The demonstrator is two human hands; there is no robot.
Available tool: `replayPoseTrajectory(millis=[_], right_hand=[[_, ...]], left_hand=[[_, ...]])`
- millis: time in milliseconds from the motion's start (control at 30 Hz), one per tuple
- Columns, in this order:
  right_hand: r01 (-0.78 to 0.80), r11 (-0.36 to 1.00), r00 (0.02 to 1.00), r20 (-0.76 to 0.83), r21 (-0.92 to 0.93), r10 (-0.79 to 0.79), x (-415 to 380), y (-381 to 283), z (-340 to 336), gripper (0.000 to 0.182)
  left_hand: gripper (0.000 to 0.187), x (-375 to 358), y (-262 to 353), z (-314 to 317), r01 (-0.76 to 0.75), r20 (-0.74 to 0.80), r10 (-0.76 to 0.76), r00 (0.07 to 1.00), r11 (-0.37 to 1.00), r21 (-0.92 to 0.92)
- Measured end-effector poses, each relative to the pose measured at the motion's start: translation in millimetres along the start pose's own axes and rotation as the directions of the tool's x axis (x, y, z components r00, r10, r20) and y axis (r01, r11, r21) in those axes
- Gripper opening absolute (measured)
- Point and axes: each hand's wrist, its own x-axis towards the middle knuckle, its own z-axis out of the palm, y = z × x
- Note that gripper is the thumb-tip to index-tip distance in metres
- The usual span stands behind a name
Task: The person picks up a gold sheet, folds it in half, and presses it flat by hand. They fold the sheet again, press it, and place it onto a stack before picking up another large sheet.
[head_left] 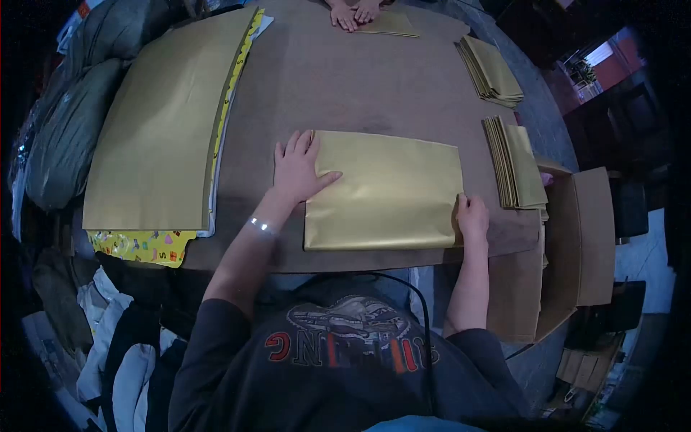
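Note:
A folded sheet of gold paper (385, 191) lies on the brown table before me, its long side running left to right. My left hand (299, 169) rests flat at its upper left edge, fingers spread and thumb reaching over the paper. At the lower right edge, my right hand (472, 216) is closed, pinching the border of the gold paper between thumb and fingers. Left of my arm sits a large stack of gold sheets (165, 122), with yellow printed wrapping (144, 247) showing beneath it.
Two piles of folded gold paper, one nearer (520, 165) and one farther (493, 68), stand along the table's right side. Across the table, another person's hands (354, 13) press on a gold sheet (391, 24). An open cardboard box (594, 237) is at the right.

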Motion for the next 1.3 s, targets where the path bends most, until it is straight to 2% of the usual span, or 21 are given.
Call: replayPoseTrajectory(millis=[200, 300, 333, 367, 433, 500, 567, 633, 733, 767, 867, 967, 1100, 1133, 1167, 1233, 1267, 1300], right_hand=[[0.055, 0.998, 0.998, -0.015, -0.018, -0.055, 3, 5, 3, 0.039], [-0.066, 0.985, 0.998, 0.001, -0.158, 0.067, -11, -36, -27, 0.037], [0.101, 0.98, 0.988, -0.102, -0.171, -0.12, -7, -38, -14, 0.038], [0.254, 0.946, 0.935, -0.201, -0.202, -0.294, -3, -38, -2, 0.039], [0.455, 0.887, 0.888, -0.035, -0.078, -0.458, -15, -85, -3, 0.043], [0.615, 0.785, 0.789, 0.061, -0.082, -0.612, -33, -134, 17, 0.048], [0.687, 0.725, 0.693, 0.259, 0.042, -0.672, -49, -173, 27, 0.054], [0.71, 0.7, 0.658, 0.286, 0.071, -0.696, -53, -184, 45, 0.058], [0.656, 0.754, 0.716, 0.296, 0.026, -0.632, -34, -168, 51, 0.065], [0.61, 0.792, 0.746, 0.335, 0.001, -0.575, -22, -160, 43, 0.068], [0.513, 0.856, 0.827, 0.298, -0.057, -0.476, 11, -120, 41, 0.069], [0.409, 0.903, 0.896, 0.244, -0.129, -0.371, 38, -84, 39, 0.071], [0.393, 0.897, 0.903, 0.269, -0.203, -0.335, 42, -78, 32, 0.072], [0.394, 0.896, 0.902, 0.273, -0.206, -0.334, 42, -79, 32, 0.072], [0.392, 0.896, 0.9, 0.291, -0.211, -0.325, 43, -79, 31, 0.072], [0.411, 0.894, 0.903, 0.215, -0.178, -0.373, 44, -74, 40, 0.071], [0.417, 0.887, 0.902, 0.213, -0.2, -0.376, 45, -73, 42, 0.07], [0.423, 0.884, 0.899, 0.216, -0.198, -0.382, 45, -73, 42, 0.07]], left_hand=[[0.092, 1, -6, 12, -0.02, -0.085, 0.022, 0.996, 1.0, 0.023], [0.093, 0, -3, 8, -0.014, -0.047, 0.016, 0.999, 0.999, 0.044], [0.094, -1, -3, 6, -0.003, -0.031, 0.005, 0.999, 0.999, 0.046], [0.095, 0, -2, 5, 0.0, -0.012, 0.0, 1.0, 0.999, 0.047], [0.095, 0, -1, 3, -0.014, -0.002, 0.014, 1.0, 0.999, 0.04], [0.097, -2, 3, -2, 0.022, 0.02, -0.023, 1.0, 0.998, 0.054], [0.099, -1, 4, -1, 0.038, 0.015, -0.039, 0.999, 0.997, 0.061], [0.1, 0, 2, 1, 0.039, 0.017, -0.041, 0.999, 0.994, 0.099], [0.098, 3, -2, -2, 0.046, 0.042, -0.052, 0.998, 0.99, 0.131], [0.092, 5, -9, 4, 0.031, 0.013, -0.033, 0.999, 0.993, 0.118], [0.074, 10, -13, 6, 0.054, 0.022, -0.058, 0.998, 0.989, 0.137], [0.067, 11, -18, 12, 0.059, 0.023, -0.062, 0.998, 0.99, 0.131], [0.06, 7, 1, 0, 0.119, 0.019, -0.125, 0.992, 0.973, 0.199], [0.056, 7, 4, 3, 0.07, -0.07, -0.059, 0.996, 0.985, 0.156], [0.056, 5, 6, 7, 0.079, -0.064, -0.069, 0.996, 0.983, 0.164], [0.051, 5, 13, 16, -0.231, -0.089, 0.233, 0.968, 0.972, 0.032], [0.052, 6, 20, 19, -0.235, 0.051, 0.235, 0.971, 0.972, 0.002], [0.052, 3, 22, 20, -0.229, 0.05, 0.229, 0.972, 0.973, 0.004]])
